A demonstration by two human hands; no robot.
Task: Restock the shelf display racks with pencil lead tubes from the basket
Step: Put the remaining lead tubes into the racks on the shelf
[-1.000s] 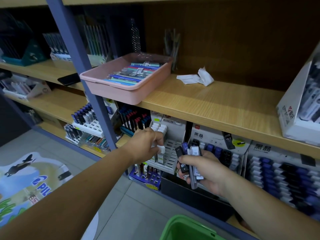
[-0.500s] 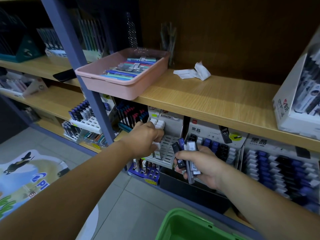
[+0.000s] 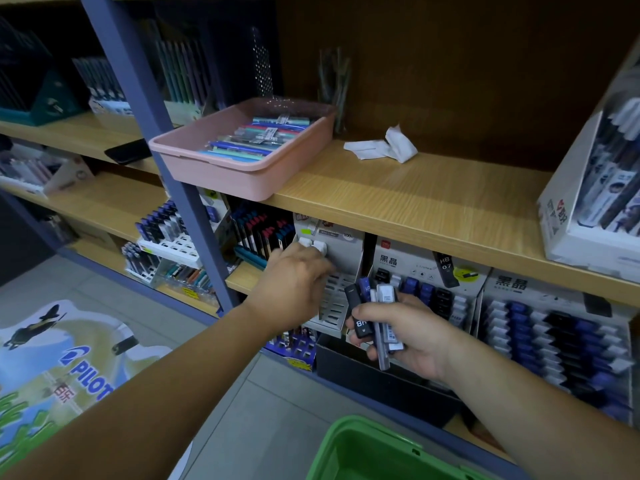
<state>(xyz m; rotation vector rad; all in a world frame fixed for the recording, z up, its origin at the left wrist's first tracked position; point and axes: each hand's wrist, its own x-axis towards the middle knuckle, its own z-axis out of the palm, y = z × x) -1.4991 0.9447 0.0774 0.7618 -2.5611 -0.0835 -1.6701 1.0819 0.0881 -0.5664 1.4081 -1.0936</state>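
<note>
Below shelf point(image 3: 398, 202), notes left hand point(image 3: 294, 282) at rack point(image 3: 334, 306), fingers hidden, grip undeterminable. Notes right hand point(image 3: 412, 337) just right of it, fingers wrapped round tubes point(image 3: 384, 299), long axes upright, tops toward rack. Judges left hand nearer.

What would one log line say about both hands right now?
left hand: at white rack, grip unseen | right hand: holds lead tubes | green basket: below hands

Dim, bluish indoor light; deep shadow above, slight motion blur, wide-angle bending at the edges.
</note>
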